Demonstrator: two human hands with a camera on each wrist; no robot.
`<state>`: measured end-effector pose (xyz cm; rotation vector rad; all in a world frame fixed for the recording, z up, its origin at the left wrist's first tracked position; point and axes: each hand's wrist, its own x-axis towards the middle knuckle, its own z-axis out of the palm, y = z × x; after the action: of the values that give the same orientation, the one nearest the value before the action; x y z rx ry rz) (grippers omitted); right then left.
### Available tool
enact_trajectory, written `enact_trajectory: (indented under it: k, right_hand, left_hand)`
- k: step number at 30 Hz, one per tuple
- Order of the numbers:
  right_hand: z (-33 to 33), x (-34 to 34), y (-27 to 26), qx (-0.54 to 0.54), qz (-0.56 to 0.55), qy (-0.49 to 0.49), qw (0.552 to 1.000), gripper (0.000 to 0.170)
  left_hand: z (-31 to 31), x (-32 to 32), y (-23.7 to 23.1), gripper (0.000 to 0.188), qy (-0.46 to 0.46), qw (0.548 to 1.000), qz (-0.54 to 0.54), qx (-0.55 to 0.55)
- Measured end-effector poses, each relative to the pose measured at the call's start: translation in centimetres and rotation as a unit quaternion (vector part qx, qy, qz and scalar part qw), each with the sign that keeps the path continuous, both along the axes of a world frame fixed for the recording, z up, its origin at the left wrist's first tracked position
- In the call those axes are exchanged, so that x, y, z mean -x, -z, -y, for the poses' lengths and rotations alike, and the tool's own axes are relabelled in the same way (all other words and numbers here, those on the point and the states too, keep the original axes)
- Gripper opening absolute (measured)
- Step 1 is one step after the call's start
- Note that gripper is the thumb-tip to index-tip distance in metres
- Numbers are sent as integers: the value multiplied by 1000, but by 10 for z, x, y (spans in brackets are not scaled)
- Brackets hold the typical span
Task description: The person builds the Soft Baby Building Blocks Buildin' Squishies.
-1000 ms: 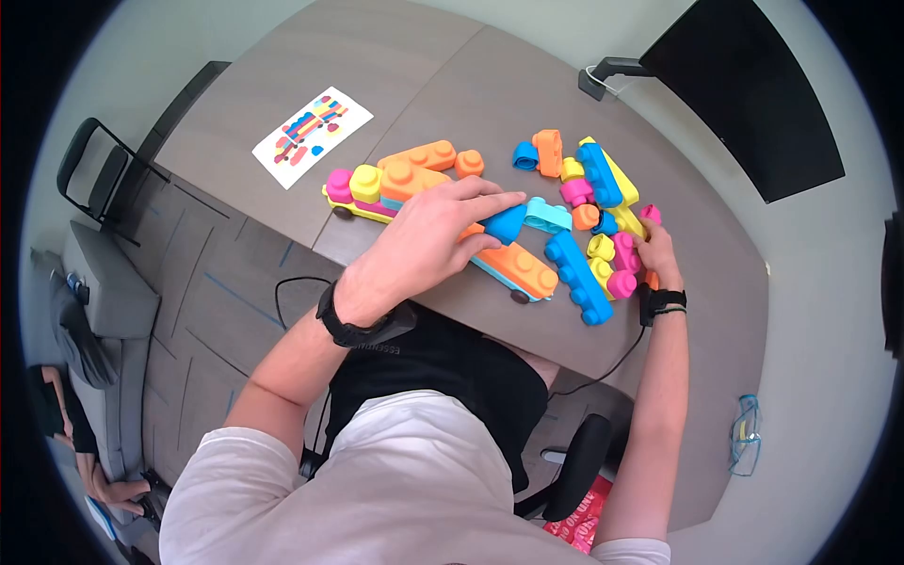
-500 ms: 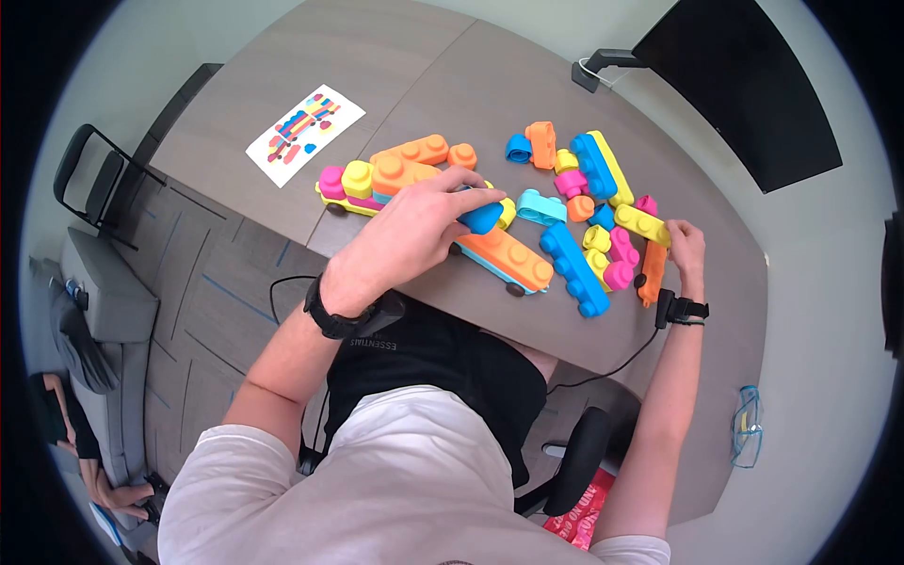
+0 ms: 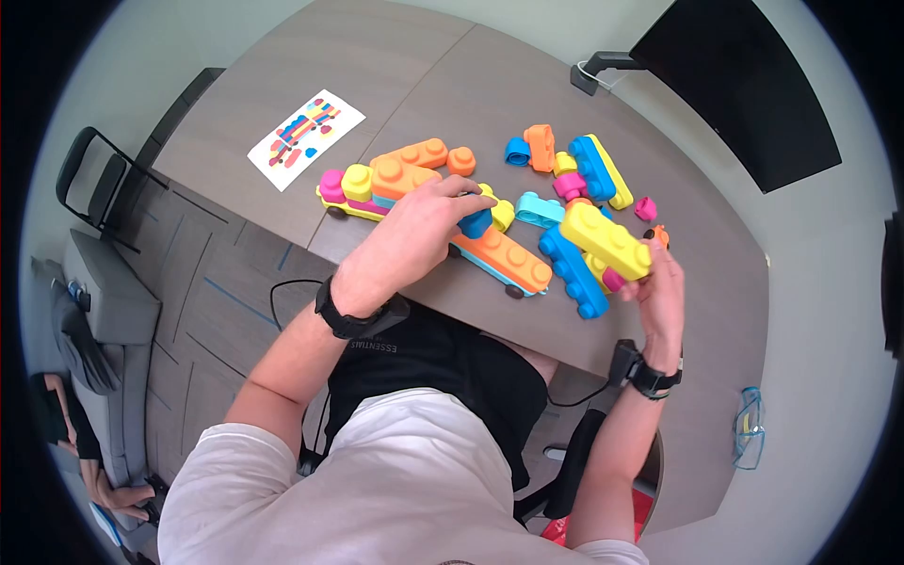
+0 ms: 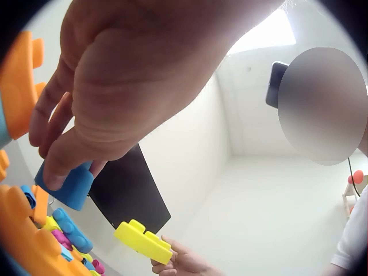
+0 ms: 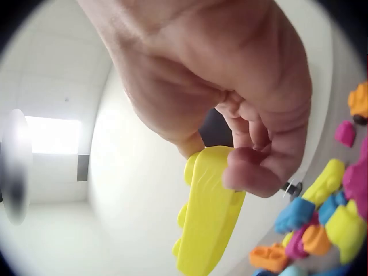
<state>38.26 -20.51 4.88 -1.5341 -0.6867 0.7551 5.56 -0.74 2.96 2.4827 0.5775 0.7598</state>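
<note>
My left hand (image 3: 410, 235) pinches a blue block (image 3: 477, 224) between thumb and fingers, just above the toy train. In the left wrist view the thumb presses on that blue block's side (image 4: 75, 190). Below it lies a wheeled train car with an orange studded block (image 3: 513, 262) on a light blue base. Another car, with a yellow wheeled base, carries a magenta block (image 3: 331, 185), a yellow block (image 3: 358, 181) and an orange block (image 3: 400, 179). My right hand (image 3: 661, 297) grips one end of a long yellow block (image 3: 605, 242), raised over the loose blocks; its studs show in the right wrist view.
Loose blocks lie at the right, among them a long blue block (image 3: 573, 273), a light blue block (image 3: 540, 209) and a magenta block (image 3: 645, 208). A picture sheet (image 3: 306, 139) lies at the far left. A monitor (image 3: 739, 89) stands behind the table's right side.
My right hand, first among the blocks at the right, has picked up the long yellow block and brought it up and leftward. My left hand keeps the blue block over the train, shifted slightly left.
</note>
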Motion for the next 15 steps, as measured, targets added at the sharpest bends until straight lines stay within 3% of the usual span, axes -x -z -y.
enact_trajectory:
  k: [4,11,15]
  right_hand:
    - [-2,33,22,7,-23,-10,1000,41]
    - [-14,52,52,23,57,-73,995,37]
    - [-18,65,59,34,77,-59,995,37]
  left_hand:
    - [2,-6,12,58,-26,1000,-4,-14]
    - [6,-11,22,59,-42,998,-26,-33]
    - [12,-13,18,55,-75,997,-9,-27]
